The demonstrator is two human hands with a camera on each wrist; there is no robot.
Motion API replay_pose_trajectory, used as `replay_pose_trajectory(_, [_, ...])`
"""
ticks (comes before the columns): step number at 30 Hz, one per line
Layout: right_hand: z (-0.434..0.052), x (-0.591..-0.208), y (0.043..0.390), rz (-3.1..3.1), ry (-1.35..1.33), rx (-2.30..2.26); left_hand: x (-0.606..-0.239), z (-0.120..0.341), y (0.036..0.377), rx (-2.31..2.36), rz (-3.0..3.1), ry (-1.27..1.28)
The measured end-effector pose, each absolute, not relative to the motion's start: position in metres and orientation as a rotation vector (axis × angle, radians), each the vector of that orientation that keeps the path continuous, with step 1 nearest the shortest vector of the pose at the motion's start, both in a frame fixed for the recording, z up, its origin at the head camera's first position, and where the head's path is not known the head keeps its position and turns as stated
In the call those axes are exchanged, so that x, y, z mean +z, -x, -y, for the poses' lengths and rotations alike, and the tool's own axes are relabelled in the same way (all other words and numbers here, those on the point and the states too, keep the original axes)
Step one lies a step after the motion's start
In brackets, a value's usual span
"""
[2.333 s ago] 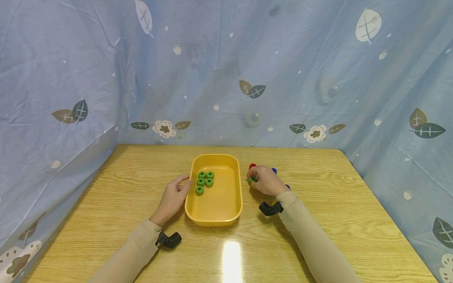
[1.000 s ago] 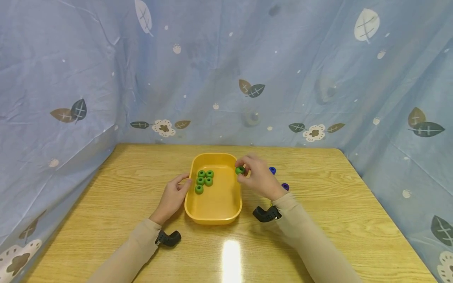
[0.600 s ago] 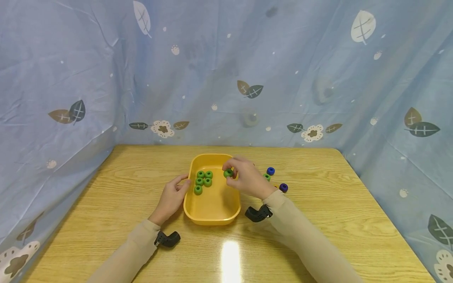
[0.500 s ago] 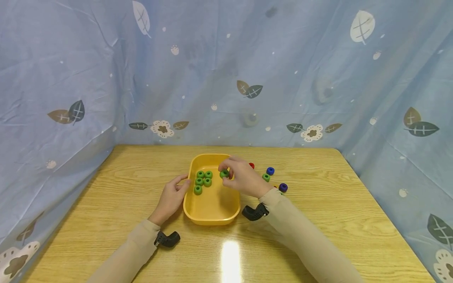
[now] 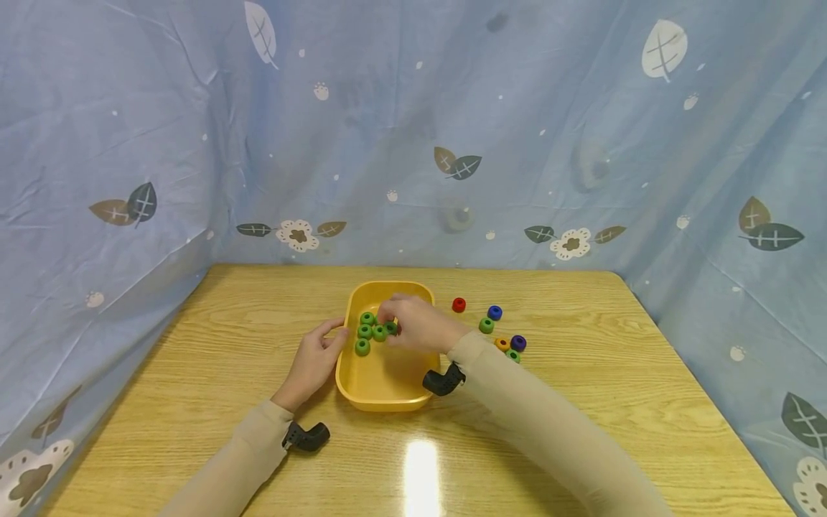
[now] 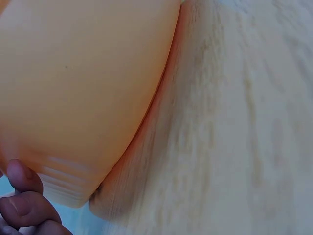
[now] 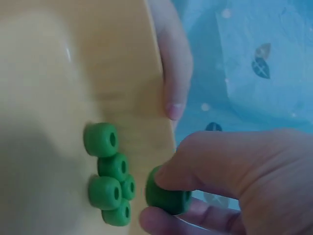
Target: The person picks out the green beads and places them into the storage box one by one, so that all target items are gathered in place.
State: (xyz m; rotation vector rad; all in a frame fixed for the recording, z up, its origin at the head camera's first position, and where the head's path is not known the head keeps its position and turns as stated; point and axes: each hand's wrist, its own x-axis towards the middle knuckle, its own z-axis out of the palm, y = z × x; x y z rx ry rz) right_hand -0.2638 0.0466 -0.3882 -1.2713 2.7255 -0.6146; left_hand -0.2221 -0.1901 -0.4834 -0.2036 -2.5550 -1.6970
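Right hand (image 5: 416,324), mine: thumb and fingers closed in a pinch on one dark green bead (image 7: 168,196), which I have inside the yellow tray (image 5: 388,391), right of the beads already there; whether it touches the floor of the tray, I cannot tell. Contents of the tray, besides: five green beads (image 7: 105,192), barrel-shaped, each with a hole, bunched close together toward the left wall, my right hand partly covering them in the head view. Left hand (image 5: 315,359), mine: fingers loosely bent, holding no bead, resting against the tray's left wall at the rim. Outside the tray, to its right, on the wood-grain table (image 5: 614,388): one red bead (image 5: 459,305), nearest the tray's far corner; one blue bead (image 5: 494,313), with a light green bead (image 5: 487,326) just nearer to me; then a close group of three, being one orange bead (image 5: 502,345), one purple bead (image 5: 518,343) and a second light green bead (image 5: 513,356), the last partly hidden by my right sleeve (image 5: 536,409).
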Motion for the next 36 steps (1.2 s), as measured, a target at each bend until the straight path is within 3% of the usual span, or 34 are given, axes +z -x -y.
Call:
replay_pose_trajectory(14, [-0.017, -0.403, 0.277, -2.663, 1.254, -0.273, -0.476, 0.191, 0.219, -1.743, 2.553, 0.220])
replay_pose_trajectory(36, [-0.012, -0.412, 0.277, -2.641, 1.188, -0.309, -0.485, 0.193, 0.223, -1.704, 2.551, 0.243])
